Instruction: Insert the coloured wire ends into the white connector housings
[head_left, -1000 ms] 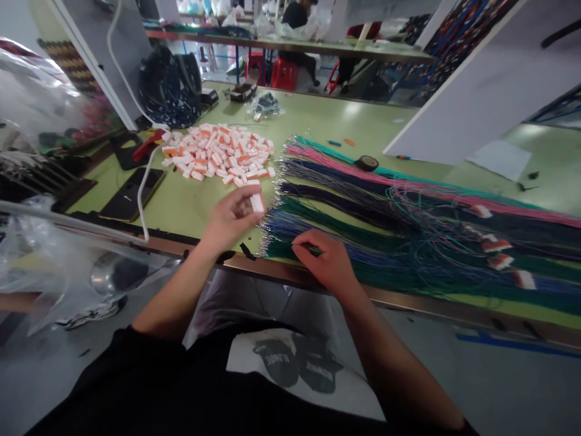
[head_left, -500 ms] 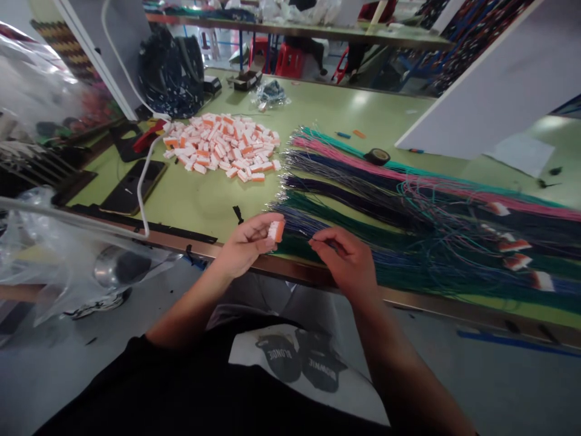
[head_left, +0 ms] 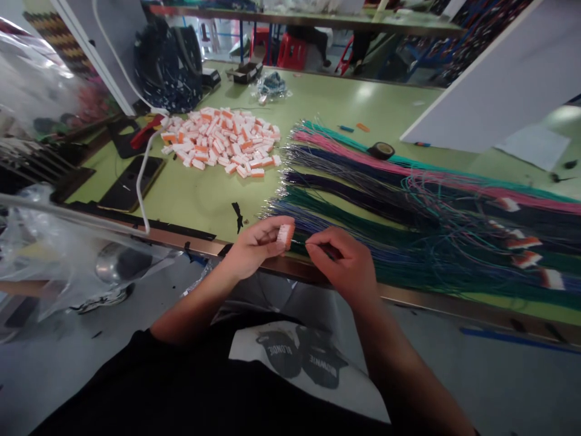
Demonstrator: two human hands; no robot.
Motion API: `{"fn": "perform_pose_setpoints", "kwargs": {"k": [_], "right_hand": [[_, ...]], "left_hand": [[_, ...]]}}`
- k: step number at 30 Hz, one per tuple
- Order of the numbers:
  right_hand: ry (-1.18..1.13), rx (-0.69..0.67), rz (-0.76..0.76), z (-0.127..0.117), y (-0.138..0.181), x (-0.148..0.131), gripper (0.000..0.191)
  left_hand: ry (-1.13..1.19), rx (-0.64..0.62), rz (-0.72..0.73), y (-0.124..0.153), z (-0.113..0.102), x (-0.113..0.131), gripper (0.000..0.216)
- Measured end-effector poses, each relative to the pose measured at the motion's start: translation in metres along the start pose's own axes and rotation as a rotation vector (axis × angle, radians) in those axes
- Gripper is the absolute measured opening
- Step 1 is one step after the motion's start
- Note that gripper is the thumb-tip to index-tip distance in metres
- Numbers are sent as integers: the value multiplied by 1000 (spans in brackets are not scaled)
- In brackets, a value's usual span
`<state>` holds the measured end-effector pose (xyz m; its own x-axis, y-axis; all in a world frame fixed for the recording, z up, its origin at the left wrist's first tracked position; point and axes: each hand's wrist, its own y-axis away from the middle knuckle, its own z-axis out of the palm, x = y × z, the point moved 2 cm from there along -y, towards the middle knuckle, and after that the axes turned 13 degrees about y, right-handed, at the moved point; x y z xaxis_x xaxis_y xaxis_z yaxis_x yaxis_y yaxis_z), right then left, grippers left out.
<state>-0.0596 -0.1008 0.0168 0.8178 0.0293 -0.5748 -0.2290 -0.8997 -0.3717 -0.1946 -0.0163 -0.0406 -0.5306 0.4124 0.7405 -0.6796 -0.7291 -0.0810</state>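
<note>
An orange-and-white connector housing (head_left: 285,237) is pinched between the thumb and fingers of my left hand (head_left: 254,248), at the table's front edge. Just right of it, my right hand (head_left: 342,260) pinches a thin wire (head_left: 299,242) whose end points at the housing. Whether the wire's tip touches the housing I cannot make out. Bundles of wires lie behind and beyond my hands: green wires (head_left: 336,212), pink wires (head_left: 336,145) and teal wires (head_left: 327,130). Their metal-tipped ends face left. A large pile of loose connector housings (head_left: 227,139) lies farther back on the left.
A black phone (head_left: 131,183) and a white cable (head_left: 144,181) are at the left. A roll of black tape (head_left: 380,151) rests by the teal wires. A white panel (head_left: 490,72) stands at the right. Several wired housings (head_left: 524,242) lie among the wires.
My left hand has shifted slightly right with the connector housing, which has turned a little. My right hand has moved slightly left, bringing the wire end closer to the housing.
</note>
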Motion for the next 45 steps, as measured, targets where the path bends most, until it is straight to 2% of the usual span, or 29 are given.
{"fn": "perform_pose_setpoints", "kwargs": {"k": [10,21,29,38,45], "right_hand": [[178,42,-128,3,3,1,14],[310,50,-174,5,5,4,16],[302,137,-299,9,8,5,15],[174,82,-238,8,9,6,15],[188,99,-260,9,8,5,15]], "left_hand": [[-14,1,3,0,2,2,35],[-284,19,14,2,6,7,35],[-201,63,-86,3,8,9,38],[-134,86,-142,2,8,7,37],[-53,71,-151,0,7,6,35]]}}
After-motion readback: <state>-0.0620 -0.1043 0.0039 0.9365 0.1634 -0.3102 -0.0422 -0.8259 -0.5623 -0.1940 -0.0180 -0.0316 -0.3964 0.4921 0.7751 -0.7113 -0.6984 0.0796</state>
